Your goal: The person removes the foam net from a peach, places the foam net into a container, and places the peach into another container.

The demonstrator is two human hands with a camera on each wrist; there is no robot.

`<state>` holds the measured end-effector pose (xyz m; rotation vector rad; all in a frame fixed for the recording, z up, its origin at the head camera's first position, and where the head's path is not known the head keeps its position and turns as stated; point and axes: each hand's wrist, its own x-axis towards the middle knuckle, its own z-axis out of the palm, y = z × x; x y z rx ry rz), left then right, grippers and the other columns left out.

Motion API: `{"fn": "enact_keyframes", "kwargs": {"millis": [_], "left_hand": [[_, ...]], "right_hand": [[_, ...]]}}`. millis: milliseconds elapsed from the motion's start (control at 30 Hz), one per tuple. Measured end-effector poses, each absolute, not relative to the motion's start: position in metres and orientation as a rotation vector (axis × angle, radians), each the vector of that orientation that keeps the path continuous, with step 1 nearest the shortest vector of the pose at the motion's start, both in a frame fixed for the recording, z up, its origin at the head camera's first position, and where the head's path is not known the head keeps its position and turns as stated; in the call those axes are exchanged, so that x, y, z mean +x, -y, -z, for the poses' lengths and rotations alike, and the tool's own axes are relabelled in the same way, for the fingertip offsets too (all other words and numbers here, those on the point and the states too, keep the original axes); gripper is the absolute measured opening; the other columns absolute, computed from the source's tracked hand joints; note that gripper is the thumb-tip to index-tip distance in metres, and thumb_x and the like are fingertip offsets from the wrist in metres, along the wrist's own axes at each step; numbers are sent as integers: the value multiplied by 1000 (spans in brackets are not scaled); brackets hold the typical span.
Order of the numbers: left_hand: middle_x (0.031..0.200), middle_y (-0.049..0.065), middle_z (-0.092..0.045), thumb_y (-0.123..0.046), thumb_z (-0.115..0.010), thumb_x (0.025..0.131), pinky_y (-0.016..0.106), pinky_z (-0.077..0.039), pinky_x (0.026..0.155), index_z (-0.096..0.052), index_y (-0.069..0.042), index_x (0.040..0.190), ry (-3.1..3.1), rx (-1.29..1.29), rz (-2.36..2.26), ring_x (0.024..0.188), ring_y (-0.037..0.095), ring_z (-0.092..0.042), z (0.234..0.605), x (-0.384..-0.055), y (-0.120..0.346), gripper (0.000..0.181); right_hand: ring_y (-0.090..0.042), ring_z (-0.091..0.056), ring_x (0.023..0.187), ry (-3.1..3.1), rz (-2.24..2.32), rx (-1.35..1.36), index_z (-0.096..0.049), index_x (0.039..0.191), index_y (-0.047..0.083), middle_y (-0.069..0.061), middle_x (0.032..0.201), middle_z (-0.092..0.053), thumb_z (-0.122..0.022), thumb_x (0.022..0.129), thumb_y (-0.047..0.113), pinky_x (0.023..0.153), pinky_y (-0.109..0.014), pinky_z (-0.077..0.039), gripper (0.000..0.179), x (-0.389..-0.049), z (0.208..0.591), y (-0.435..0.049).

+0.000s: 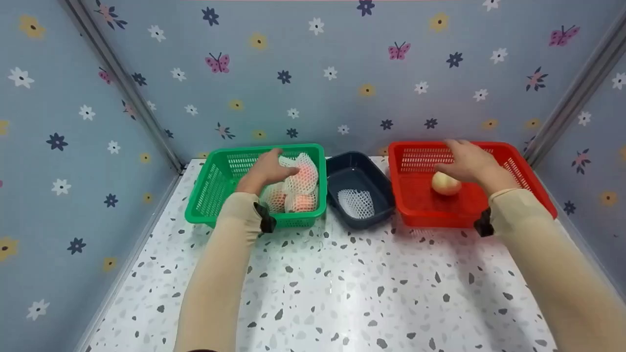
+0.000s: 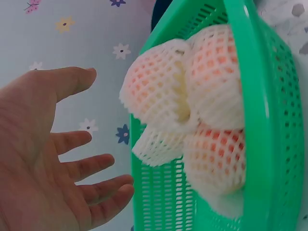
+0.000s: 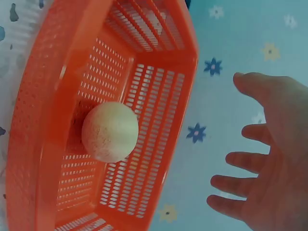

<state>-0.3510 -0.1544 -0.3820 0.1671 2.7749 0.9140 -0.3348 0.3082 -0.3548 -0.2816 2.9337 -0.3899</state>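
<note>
My left hand [image 1: 266,172] hovers over the green basket [image 1: 195,208], fingers spread and nothing in its grasp. Several round pinkish fruits in white foam nets [image 2: 211,77] are piled at the basket's right end, beside the hand. In the left wrist view the thumb and fingers stand apart from them. Over the red basket [image 1: 440,219] is my right hand [image 1: 472,164], also holding nothing, its fingers loosely spread. A single bare, pale yellow fruit with a faint blush [image 3: 110,132] sits inside the red basket, below that hand.
Between the two baskets stands a dark blue tray [image 1: 349,171] with an empty white foam net [image 1: 356,204] in it. The speckled white table [image 1: 313,283] runs toward me. Flower-patterned panels [image 1: 313,73] close off the back and both sides.
</note>
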Motion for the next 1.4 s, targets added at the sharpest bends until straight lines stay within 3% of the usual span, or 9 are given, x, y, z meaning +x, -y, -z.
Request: {"fn": "enact_keyframes", "kwargs": {"millis": [400,667,833,933,1233,1400], "left_hand": [[158,22,-12,-44,-68,87,55,-29,107,-7,-11,156,-2781,36,-1019,141,41,-22,418,-356,127,98],[148,26,-29,-43,-71,84,53,-36,102,-14,-3,153,-2835,-10,-900,129,41,-39,435,-360,108,98],[136,25,-41,-44,-69,85,54,-41,96,-28,1,145,-2915,-102,-823,116,41,-49,442,-363,98,86],[134,24,-42,-43,-67,85,52,-43,93,-31,4,142,-2932,-143,-838,111,39,-51,446,-364,95,83],[134,27,-38,-44,-77,75,50,-44,93,-16,0,148,-2965,-246,-952,113,41,-50,448,-367,93,105],[127,26,-39,-46,-79,71,49,-45,92,-27,3,142,-2996,-278,-930,109,40,-50,445,-367,90,100]], "right_hand": [[-45,-31,133,-2952,398,-436,-30,150,4,-25,150,-30,-60,93,45,105,-63,-25,76,-315,352,-274],[-36,-37,132,-2931,445,-599,-40,146,10,-16,146,-40,-63,92,39,105,-58,-30,66,-295,350,-236],[-31,-44,127,-2915,449,-653,-46,142,14,-10,141,-47,-66,91,36,100,-57,-37,59,-287,351,-219],[-30,-46,126,-2912,439,-705,-48,140,13,-10,139,-49,-66,91,35,100,-55,-39,57,-286,354,-214],[-30,-49,122,-2880,453,-788,-51,137,6,-13,134,-53,-67,91,30,101,-51,-39,54,-286,362,-210],[-30,-48,124,-2860,469,-815,-51,137,7,-13,136,-51,-66,92,30,102,-51,-38,53,-282,367,-212]]}}
